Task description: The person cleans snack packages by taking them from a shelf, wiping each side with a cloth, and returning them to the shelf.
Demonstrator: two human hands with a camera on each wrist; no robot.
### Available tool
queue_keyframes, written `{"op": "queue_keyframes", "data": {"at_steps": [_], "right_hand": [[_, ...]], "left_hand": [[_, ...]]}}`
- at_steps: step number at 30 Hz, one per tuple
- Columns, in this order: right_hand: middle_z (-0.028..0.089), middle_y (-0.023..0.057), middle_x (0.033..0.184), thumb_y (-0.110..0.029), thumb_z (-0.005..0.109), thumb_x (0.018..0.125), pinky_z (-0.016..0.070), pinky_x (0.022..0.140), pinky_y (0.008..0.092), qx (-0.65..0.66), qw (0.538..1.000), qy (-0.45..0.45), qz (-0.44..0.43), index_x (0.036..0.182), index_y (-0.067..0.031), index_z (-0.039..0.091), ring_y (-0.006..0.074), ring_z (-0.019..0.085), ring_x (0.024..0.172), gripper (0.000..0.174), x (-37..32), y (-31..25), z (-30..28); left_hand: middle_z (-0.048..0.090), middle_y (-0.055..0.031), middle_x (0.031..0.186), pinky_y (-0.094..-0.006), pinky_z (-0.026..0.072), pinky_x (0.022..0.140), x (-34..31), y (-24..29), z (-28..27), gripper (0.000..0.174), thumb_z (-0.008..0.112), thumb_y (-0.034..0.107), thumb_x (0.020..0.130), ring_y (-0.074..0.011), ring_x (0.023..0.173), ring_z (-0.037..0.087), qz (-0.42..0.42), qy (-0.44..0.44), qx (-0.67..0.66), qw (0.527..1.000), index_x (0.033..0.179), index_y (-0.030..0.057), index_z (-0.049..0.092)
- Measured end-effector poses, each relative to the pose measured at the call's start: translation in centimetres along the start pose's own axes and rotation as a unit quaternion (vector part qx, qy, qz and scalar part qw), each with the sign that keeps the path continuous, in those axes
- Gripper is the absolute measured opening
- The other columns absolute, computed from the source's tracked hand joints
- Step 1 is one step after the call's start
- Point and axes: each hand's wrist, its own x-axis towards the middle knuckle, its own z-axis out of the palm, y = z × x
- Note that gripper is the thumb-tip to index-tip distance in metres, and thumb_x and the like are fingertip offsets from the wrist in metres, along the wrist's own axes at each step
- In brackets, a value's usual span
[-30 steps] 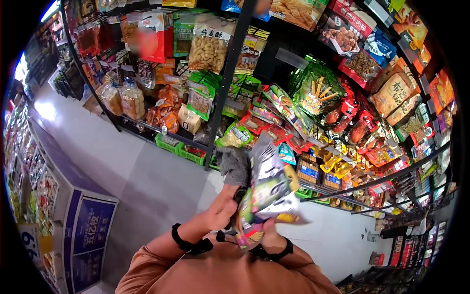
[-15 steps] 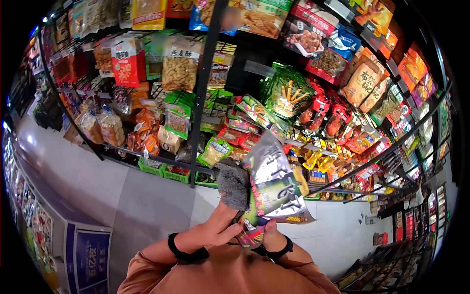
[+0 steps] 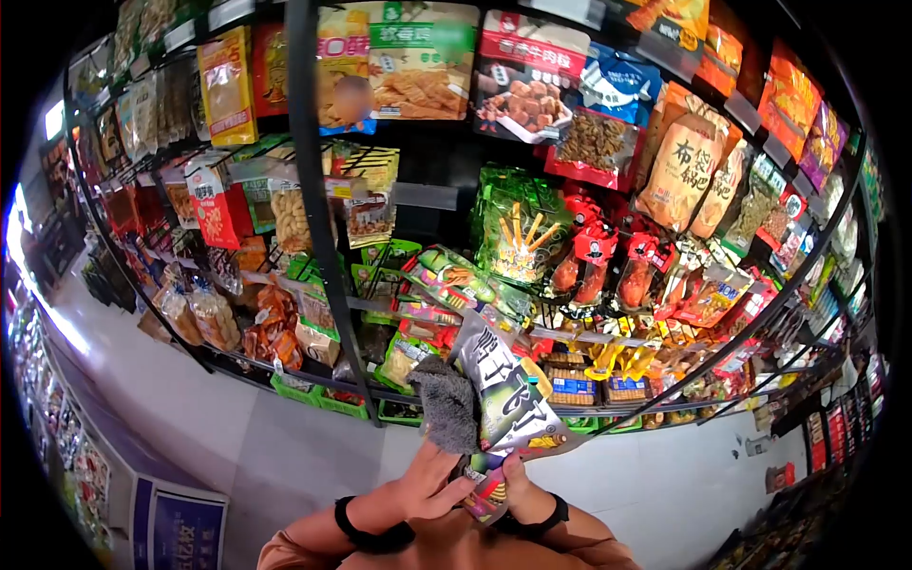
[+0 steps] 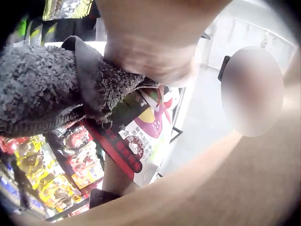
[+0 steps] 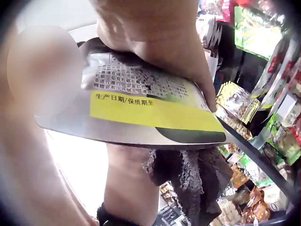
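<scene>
A silver and green snack bag (image 3: pixel 513 404) is tilted in front of the torso in the head view. My right hand (image 3: pixel 521 489) pinches its lower right edge, thumb on the front. Beside it, my left hand (image 3: pixel 427 483) holds a fuzzy grey cloth (image 3: pixel 448 404), its thumb against the bag's lower part. In the left wrist view the cloth (image 4: pixel 37 84) hangs from the left hand (image 4: pixel 150 42), whose fingertips are hidden. The right wrist view shows the right hand (image 5: pixel 155 28) on the bag (image 5: pixel 155 117), printed side visible; some fingers are hidden.
Shelves of packaged snacks stand ahead, with a black upright post (image 3: pixel 328 209) and a slanting black rail (image 3: pixel 750 332). Green baskets (image 3: pixel 342 403) line the lowest shelf. A purple-panelled display stand (image 3: pixel 180 527) is at the lower left, on grey floor tiles (image 3: pixel 294 446).
The head view has shifted, so the shelves appear lower and the post farther left. The bag's lettered front has turned more toward the camera. Both hands keep their holds.
</scene>
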Motion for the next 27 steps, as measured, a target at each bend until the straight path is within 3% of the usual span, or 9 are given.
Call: {"op": "queue_keyframes", "data": {"at_steps": [1, 4, 5, 6, 8, 10, 20, 23, 27], "right_hand": [[0.060, 0.0056, 0.097, -0.063, 0.059, 0.081, 0.0511, 0.064, 0.0276, 0.035, 0.998, -0.029, 0.033, 0.123, -0.0063, 0.048, 0.0151, 0.061, 0.080, 0.071, 0.0, -0.7, -1.6], [0.061, 0.0069, 0.097, -0.063, 0.058, 0.082, 0.0512, 0.060, 0.0289, 0.069, 0.995, -0.028, 0.066, 0.124, -0.0091, 0.047, 0.0165, 0.062, 0.075, 0.069, 0.3, -2.6, -4.8], [0.061, 0.0069, 0.097, -0.064, 0.057, 0.082, 0.0511, 0.059, 0.0288, 0.072, 0.996, -0.016, 0.056, 0.123, -0.0084, 0.047, 0.0166, 0.062, 0.074, 0.070, 0.2, -3.5, -5.6], [0.061, 0.0069, 0.096, -0.065, 0.057, 0.081, 0.0510, 0.058, 0.0288, 0.074, 0.996, -0.008, 0.043, 0.123, -0.0077, 0.047, 0.0166, 0.062, 0.073, 0.071, 0.6, -5.0, -5.6], [0.058, 0.0094, 0.115, -0.067, 0.053, 0.082, 0.0505, 0.081, 0.0333, 0.082, 0.991, -0.081, 0.069, 0.128, -0.0041, 0.045, 0.0198, 0.059, 0.097, 0.079, 0.1, -5.2, -10.8], [0.055, 0.0102, 0.121, -0.068, 0.052, 0.082, 0.0470, 0.089, 0.0346, 0.054, 0.997, -0.034, 0.036, 0.131, -0.0038, 0.043, 0.0204, 0.056, 0.106, 0.081, 0.6, -7.9, -10.1], [0.052, 0.0107, 0.127, -0.070, 0.046, 0.084, 0.0411, 0.098, 0.0361, 0.001, 0.999, -0.045, 0.008, 0.133, -0.0011, 0.042, 0.0213, 0.052, 0.115, 0.084, 0.4, -10.8, -14.6], [0.048, 0.0102, 0.132, -0.070, 0.045, 0.085, 0.0388, 0.101, 0.0360, -0.049, 0.997, -0.053, -0.014, 0.135, -0.0010, 0.039, 0.0208, 0.048, 0.120, 0.086, 0.9, -10.5, -14.6], [0.046, 0.0113, 0.133, -0.070, 0.050, 0.082, 0.0392, 0.102, 0.0394, 0.041, 0.999, -0.018, -0.012, 0.137, -0.0037, 0.036, 0.0236, 0.048, 0.121, 0.087, 1.7, -10.4, -12.8]], "left_hand": [[0.034, -0.0273, 0.139, -0.0481, 0.0167, 0.111, 0.9, -0.2, 0.7, 0.055, 0.055, 0.015, 0.085, -0.0463, 0.130, 0.030, -0.025, -0.021, -0.026, 0.999, 0.134, -0.0077, 0.041], [0.034, -0.0277, 0.138, -0.0472, 0.0181, 0.110, 4.5, -1.5, 3.0, 0.053, 0.054, 0.013, 0.086, -0.0457, 0.129, 0.031, 0.035, -0.007, 0.006, 0.999, 0.133, -0.0076, 0.041], [0.053, -0.0226, 0.124, -0.0428, 0.0344, 0.100, 5.3, -0.4, 3.9, 0.047, 0.044, 0.027, 0.093, -0.0388, 0.114, 0.050, -0.072, -0.017, -0.063, 0.995, 0.125, -0.0065, 0.048], [0.041, -0.0246, 0.136, -0.0434, 0.0268, 0.106, 7.7, -0.8, 4.4, 0.052, 0.043, 0.026, 0.093, -0.0406, 0.126, 0.039, 0.070, 0.032, 0.024, 0.997, 0.132, -0.0075, 0.040], [0.034, -0.0252, 0.141, -0.0436, 0.0205, 0.110, 9.1, -1.3, 5.9, 0.055, 0.043, 0.025, 0.094, -0.0425, 0.132, 0.030, 0.043, -0.019, 0.018, 0.999, 0.136, -0.0083, 0.034], [0.033, -0.0257, 0.141, -0.0441, 0.0198, 0.110, 11.2, -1.4, 7.6, 0.054, 0.044, 0.024, 0.094, -0.0430, 0.132, 0.029, 0.054, -0.009, 0.009, 0.998, 0.136, -0.0080, 0.035], [0.040, -0.0266, 0.136, -0.0482, 0.0228, 0.107, 16.9, -2.5, 10.6, 0.046, 0.047, 0.021, 0.094, -0.0445, 0.127, 0.035, 0.086, 0.007, 0.028, 0.996, 0.130, -0.0065, 0.043], [0.040, -0.0254, 0.137, -0.0500, 0.0176, 0.109, 18.3, -2.5, 9.8, 0.049, 0.047, 0.026, 0.093, -0.0453, 0.130, 0.032, 0.175, 0.024, 0.007, 0.984, 0.130, -0.0061, 0.043], [0.034, -0.0270, 0.139, -0.0502, 0.0152, 0.110, 18.7, -2.9, 8.9, 0.052, 0.049, 0.028, 0.092, -0.0464, 0.130, 0.029, 0.125, -0.018, 0.020, 0.992, 0.131, -0.0058, 0.042]]}}
